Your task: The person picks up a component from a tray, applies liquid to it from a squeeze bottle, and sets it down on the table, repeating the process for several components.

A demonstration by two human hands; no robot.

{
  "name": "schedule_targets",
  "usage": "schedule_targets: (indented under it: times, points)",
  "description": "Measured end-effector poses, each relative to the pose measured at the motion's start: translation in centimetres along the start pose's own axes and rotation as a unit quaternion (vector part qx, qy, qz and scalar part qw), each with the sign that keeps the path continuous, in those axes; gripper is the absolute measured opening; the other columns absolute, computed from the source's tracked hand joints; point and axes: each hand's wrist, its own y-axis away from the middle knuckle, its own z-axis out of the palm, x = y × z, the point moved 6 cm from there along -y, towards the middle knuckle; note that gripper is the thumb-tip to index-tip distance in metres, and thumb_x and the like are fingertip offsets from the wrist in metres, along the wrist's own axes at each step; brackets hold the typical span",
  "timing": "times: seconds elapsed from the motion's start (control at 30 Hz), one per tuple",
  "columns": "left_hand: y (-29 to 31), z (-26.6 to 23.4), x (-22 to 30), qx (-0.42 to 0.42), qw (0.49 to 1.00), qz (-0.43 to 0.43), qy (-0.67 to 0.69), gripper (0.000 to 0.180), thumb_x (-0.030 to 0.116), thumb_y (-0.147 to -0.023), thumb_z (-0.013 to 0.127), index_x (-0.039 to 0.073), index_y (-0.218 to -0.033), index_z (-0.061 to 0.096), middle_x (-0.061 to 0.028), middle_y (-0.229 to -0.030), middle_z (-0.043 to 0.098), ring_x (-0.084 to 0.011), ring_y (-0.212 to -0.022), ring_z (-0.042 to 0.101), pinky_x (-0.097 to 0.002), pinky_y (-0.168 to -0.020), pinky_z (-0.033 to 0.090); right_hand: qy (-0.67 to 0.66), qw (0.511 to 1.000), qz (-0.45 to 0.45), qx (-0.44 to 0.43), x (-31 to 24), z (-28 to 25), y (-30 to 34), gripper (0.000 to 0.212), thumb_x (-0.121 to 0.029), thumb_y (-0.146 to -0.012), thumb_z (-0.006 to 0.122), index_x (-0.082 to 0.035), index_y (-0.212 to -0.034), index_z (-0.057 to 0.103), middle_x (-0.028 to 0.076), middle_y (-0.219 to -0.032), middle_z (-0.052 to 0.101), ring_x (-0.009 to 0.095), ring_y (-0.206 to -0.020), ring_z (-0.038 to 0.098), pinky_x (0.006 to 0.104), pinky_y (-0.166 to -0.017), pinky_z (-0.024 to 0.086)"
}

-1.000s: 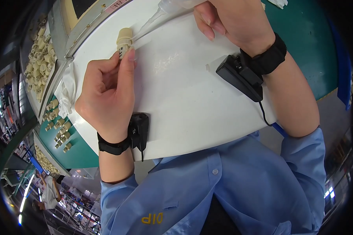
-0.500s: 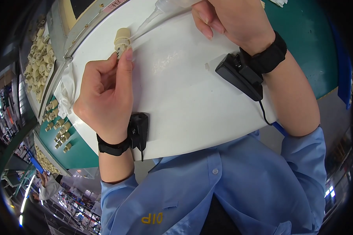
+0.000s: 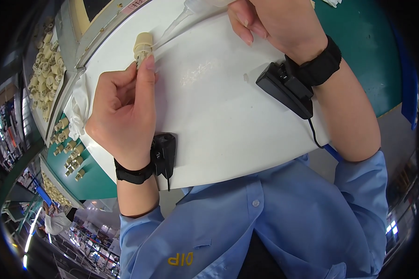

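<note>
Between the thumb and fingertips of my left hand is a small cream cylindrical part, with a wider cap at its far end and a paler, clear-looking band below. My fingers hide its near end. At the top edge my right hand is closed around a translucent squeeze bottle, most of it cut off by the picture's edge. Its long tapered nozzle slants down to the left, the thin tip at the side of the part; whether they touch I cannot tell.
Beneath my hands lies a white work surface. Left of it are a crumpled white cloth, several loose cream parts on green, and a tray heaped with similar parts. A metal frame runs along the far left.
My left hand and the cream part have shifted slightly to the left, and the part is turned a little. My right hand and the bottle have hardly moved.
</note>
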Motion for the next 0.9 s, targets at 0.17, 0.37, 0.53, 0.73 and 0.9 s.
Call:
schedule_targets:
  times: [0.17,0.37,0.53,0.73,0.9]
  points:
    - [0.0,-0.1,0.1,0.0,1.0,0.002,0.001,0.016,0.01,-0.088,0.08,-0.001,-0.086,0.068,-0.0082,-0.074,0.075,-0.0101,-0.07,0.074,-0.0186,-0.062,0.056,-0.007,1.0,-0.011,0.001,0.1,0.2,-0.1,0.032,-0.03,-0.098,0.066,-0.001,-0.086,0.065,0.001,-0.052,0.053,0.009,-0.033,0.047,0.026,-0.03,0.038]
    - [-0.6,-1.5,0.8,0.004,0.999,0.054,0.003,0.011,0.005,-0.088,0.078,-0.002,-0.092,0.071,-0.008,-0.078,0.075,-0.0099,-0.071,0.074,-0.0194,-0.063,0.057,-0.12,0.992,-0.038,-0.004,0.1,-1.3,-0.3,0.031,-0.031,-0.1,0.061,-0.003,-0.086,0.066,0.0,-0.046,0.049,0.01,-0.03,0.042,0.0268,-0.03,0.037]
    - [-1.1,-3.5,1.9,-0.046,0.981,0.165,-0.095,0.014,-0.001,-0.084,0.078,-0.001,-0.097,0.075,-0.0063,-0.075,0.073,-0.0094,-0.064,0.068,-0.0197,-0.058,0.052,-0.172,0.985,-0.015,-0.003,0.2,-1.7,-0.7,0.032,-0.032,-0.1,0.059,-0.004,-0.086,0.065,-0.001,-0.044,0.047,0.01,-0.029,0.039,0.027,-0.03,0.036]
    - [-0.9,-1.6,2.8,-0.121,0.956,0.246,-0.107,0.023,-0.003,-0.08,0.08,0.0,-0.103,0.077,-0.0056,-0.067,0.065,-0.011,-0.055,0.058,-0.0216,-0.054,0.045,-0.177,0.984,0.021,0.009,0.6,-1.8,-0.8,0.031,-0.033,-0.1,0.059,-0.005,-0.09,0.065,-0.001,-0.044,0.047,0.011,-0.029,0.039,0.0286,-0.032,0.038]
    - [-1.0,-2.4,2.8,-0.129,0.947,0.267,-0.121,0.023,0.001,-0.085,0.077,0.001,-0.108,0.078,-0.0045,-0.063,0.06,-0.0104,-0.05,0.051,-0.0218,-0.051,0.039,-0.203,0.978,0.049,0.023,0.4,-1.7,-0.7,0.032,-0.035,-0.099,0.06,-0.004,-0.097,0.064,-0.001,-0.044,0.046,0.012,-0.031,0.041,0.0311,-0.035,0.04]
